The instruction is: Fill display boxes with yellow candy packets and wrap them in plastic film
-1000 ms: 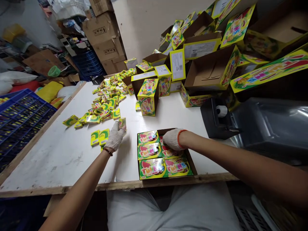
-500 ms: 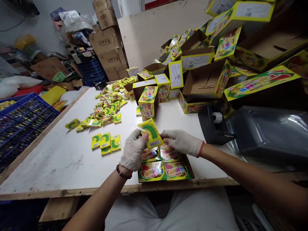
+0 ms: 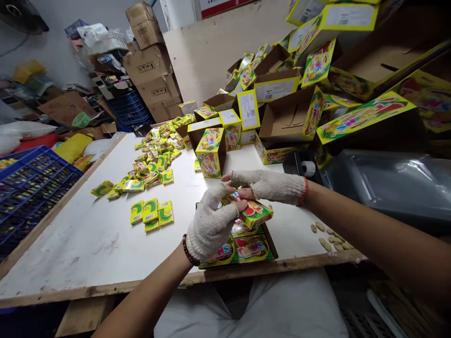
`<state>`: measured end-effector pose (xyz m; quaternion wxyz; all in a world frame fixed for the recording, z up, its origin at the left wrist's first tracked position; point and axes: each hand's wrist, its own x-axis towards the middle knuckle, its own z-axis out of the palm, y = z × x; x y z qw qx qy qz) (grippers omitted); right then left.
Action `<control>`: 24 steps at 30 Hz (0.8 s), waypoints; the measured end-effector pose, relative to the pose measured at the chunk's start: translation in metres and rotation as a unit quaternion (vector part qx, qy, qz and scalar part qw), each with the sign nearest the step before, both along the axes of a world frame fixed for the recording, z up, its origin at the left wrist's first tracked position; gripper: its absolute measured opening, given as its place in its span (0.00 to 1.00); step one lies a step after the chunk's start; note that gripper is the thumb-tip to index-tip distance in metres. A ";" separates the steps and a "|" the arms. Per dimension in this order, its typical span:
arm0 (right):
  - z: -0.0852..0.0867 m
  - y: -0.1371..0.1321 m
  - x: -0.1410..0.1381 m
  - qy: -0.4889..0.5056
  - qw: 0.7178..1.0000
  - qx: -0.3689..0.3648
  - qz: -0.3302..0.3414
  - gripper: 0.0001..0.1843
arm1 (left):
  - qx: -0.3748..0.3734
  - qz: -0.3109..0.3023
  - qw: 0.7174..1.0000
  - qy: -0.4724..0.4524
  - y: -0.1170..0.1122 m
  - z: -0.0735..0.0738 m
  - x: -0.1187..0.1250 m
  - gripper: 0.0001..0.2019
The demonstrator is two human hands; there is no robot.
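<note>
Both my hands wear white knit gloves with the fingertips cut off. My left hand and my right hand meet over a brown cardboard tray at the table's near edge. Together they grip a small yellow-green candy box, held tilted just above the tray. The tray holds rows of the same boxes, printed with red fruit and the word TWINS. Three loose yellow boxes lie flat on the white table to the left of my left hand.
A heap of small yellow boxes spreads across the white table. An upright display carton stands behind my hands, with many open cartons stacked at the right. A blue crate sits left. Peanuts lie near the edge.
My left hand brought a box from the table over the tray. Both hands turned it from its yellow back to its printed face and lowered it toward the tray.
</note>
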<state>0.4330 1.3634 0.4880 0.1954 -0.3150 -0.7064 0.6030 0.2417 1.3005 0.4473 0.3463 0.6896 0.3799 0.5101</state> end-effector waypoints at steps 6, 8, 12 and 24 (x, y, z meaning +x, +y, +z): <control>-0.029 -0.002 0.007 0.081 0.978 -0.192 0.009 0.41 | -0.054 0.008 0.998 -0.017 0.001 0.000 -0.009 0.19; -0.033 -0.008 0.006 0.050 0.982 -0.143 -0.110 0.36 | -0.201 -0.008 0.977 -0.075 0.003 -0.001 -0.014 0.26; -0.027 -0.024 0.005 -0.150 0.959 0.093 -0.224 0.23 | -0.253 -0.006 0.967 0.015 0.005 -0.005 -0.013 0.22; -0.018 -0.003 -0.013 -0.473 0.820 0.321 -0.026 0.16 | 0.038 0.132 0.891 0.433 -0.004 -0.043 -0.016 0.29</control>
